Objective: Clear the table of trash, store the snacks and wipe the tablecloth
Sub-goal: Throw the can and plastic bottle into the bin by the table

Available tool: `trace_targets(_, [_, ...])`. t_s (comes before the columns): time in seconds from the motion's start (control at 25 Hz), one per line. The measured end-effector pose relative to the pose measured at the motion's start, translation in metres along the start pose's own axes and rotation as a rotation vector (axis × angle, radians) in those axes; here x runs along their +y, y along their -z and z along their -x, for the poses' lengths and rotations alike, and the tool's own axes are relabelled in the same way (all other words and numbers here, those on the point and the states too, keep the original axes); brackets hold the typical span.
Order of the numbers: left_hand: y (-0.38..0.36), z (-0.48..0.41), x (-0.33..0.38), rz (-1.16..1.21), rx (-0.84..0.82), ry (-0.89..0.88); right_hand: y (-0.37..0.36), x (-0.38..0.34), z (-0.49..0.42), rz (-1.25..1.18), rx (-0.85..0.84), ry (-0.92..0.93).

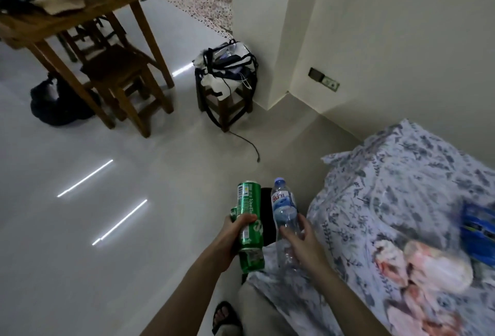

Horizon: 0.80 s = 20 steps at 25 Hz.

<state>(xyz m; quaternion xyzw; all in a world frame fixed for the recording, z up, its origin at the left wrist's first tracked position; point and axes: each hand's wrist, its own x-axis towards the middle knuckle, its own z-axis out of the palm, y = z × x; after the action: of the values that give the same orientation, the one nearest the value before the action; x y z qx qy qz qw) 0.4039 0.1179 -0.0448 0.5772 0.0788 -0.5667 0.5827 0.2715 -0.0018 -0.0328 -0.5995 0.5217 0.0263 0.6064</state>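
My left hand (235, 234) grips green drink cans (247, 210); one tall can points up and away, and at least one more green can shows behind and below it. My right hand (300, 239) holds a clear plastic water bottle (285, 210) with a blue cap and blue label, tilted away from me. Both hands are low over the pale floor, beside the edge of a floral tablecloth (396, 201) at the right. A dark round shape (267, 218) on the floor lies just behind the cans and bottle. A blue snack packet (479, 226) rests on the cloth at far right.
A wooden table (80, 6) with bags and clutter stands at the top left, with wooden stools (126, 78) under it and a black bag (56, 102) on the floor. A stool with a clear bag (227, 68) and a trailing cable stands by the wall corner. My sandalled foot (225, 317) shows below.
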Motion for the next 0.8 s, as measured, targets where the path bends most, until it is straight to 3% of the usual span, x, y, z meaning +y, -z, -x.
trace_targets(0.32, [0.001,-0.088,0.009,-0.044,0.066,0.143,-0.003,-0.005,-0.088,-0.101,-0.007,-0.186])
trace_targets(0.52, [0.023,-0.165,-0.022,0.101,0.079,0.322,-0.024,0.016,-0.162,0.086,0.108,-0.212])
trace_targets(0.6, [0.05,-0.245,-0.066,0.085,0.081,0.379,-0.048,0.066,-0.233,0.165,0.12,-0.275])
trace_targets(0.8, [0.066,-0.343,-0.101,-0.007,0.032,0.527,-0.054,0.123,-0.315,0.272,0.036,-0.467])
